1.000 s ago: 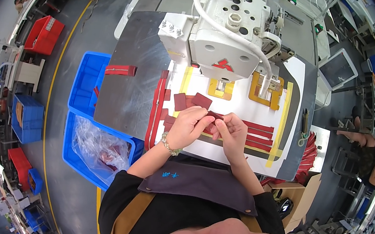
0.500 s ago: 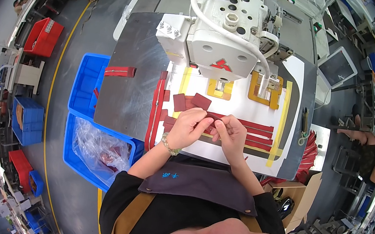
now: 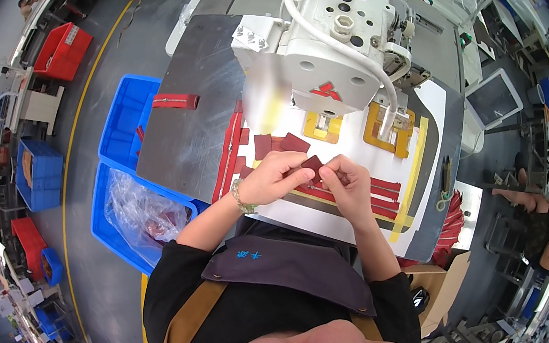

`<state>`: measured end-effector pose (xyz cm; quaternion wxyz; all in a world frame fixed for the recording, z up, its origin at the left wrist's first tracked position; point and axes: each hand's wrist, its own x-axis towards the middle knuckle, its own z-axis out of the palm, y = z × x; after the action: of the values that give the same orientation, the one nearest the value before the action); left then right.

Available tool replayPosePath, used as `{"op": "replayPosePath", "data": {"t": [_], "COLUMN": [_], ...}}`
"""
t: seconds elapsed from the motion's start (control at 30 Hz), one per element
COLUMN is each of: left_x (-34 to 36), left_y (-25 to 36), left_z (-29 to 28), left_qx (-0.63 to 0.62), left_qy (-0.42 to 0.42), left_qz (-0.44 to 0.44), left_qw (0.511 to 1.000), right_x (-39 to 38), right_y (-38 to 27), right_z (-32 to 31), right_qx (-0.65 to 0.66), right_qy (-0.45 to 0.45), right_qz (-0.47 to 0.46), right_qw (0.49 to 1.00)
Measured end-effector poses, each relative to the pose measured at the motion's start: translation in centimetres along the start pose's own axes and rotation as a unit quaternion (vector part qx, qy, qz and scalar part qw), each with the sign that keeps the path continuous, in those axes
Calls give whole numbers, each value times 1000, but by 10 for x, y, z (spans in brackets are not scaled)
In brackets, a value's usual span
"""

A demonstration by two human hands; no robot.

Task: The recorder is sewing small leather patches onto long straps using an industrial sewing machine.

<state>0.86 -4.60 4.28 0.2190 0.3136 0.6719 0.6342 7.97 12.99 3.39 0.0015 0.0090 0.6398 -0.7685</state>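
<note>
the head camera, a wide fisheye worn at the left of a pair, looks steeply down and forward over the dark grey smooth-topped bench, with the small dark red flat piece near mid-picture. it sits close above the dark purple cloth apron bib, faces the white metal machine head at the upper middle, and takes in the grey floor at left, bending straight edges toward its black rim.

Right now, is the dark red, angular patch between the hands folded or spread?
Spread, apparently: the patch shows one flat face; the left hand and right hand cover parts I cannot judge.
</note>
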Motion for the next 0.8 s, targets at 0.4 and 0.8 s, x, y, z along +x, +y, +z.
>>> {"op": "replayPosePath", "data": {"t": [0.4,0.8], "left_x": [-13,-7], "left_y": [-18,-9], "left_z": [11,0], "left_qx": [48,61], "left_qy": [28,28], "left_qz": [-26,16], "left_qw": [998,998], "right_x": [-5,-9], "right_y": [5,9], "right_z": [18,11], "right_qx": [-27,-83], "right_qy": [77,40], "right_qz": [-37,-11], "right_qw": [996,996]}}
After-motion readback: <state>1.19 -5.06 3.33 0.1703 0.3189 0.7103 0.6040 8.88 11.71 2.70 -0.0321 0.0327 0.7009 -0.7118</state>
